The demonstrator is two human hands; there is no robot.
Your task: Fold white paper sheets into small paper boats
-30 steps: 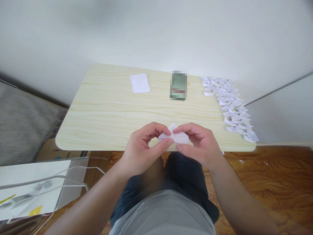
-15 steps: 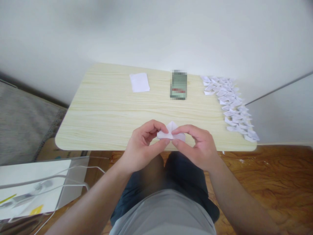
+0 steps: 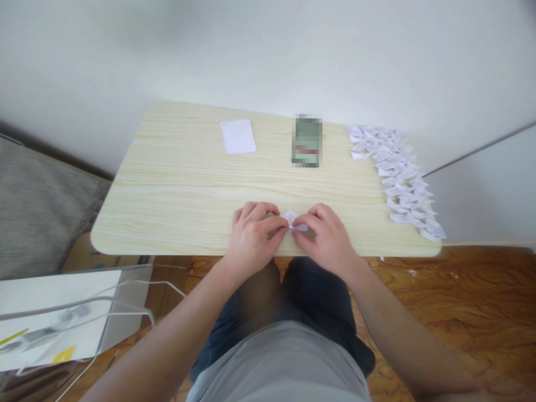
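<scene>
A small piece of folded white paper [image 3: 290, 216] is held between my hands near the front edge of the table. Its pointed tip faces away from me. My left hand [image 3: 256, 231] pinches its left side between thumb and index finger, the other fingers curled. On the opposite side, my right hand [image 3: 324, 237] grips the paper in the same way. The fingertips almost meet at its middle and hide part of the folds.
White paper squares [image 3: 238, 137] lie at the back of the pale wooden table [image 3: 180, 184]. A blurred green rectangular object [image 3: 307, 140] is to their right. Many folded paper boats [image 3: 397, 173] line the right edge. A white box with cables [image 3: 54, 324] stands lower left.
Both hands have drawn closer together and changed their pinch on the paper. Less of the paper shows now, and its side parts are mostly covered. The view has shifted slightly.
</scene>
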